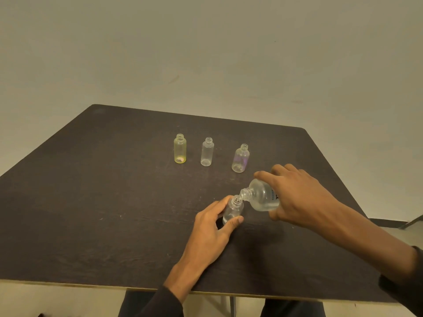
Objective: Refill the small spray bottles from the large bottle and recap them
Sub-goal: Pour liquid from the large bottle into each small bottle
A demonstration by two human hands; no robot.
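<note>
Clear small bottles, four; large bottle, one

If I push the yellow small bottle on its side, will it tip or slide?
The yellow bottle is tall, narrow and looks nearly empty, so it is probably light and may tip. On the table it might also roll, being round.

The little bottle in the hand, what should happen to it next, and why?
Probably keep pouring steadily: the large bottle in the right hand is tipped mouth-to-mouth with the small bottle gripped by the left hand, which looks only partly filled.
</note>
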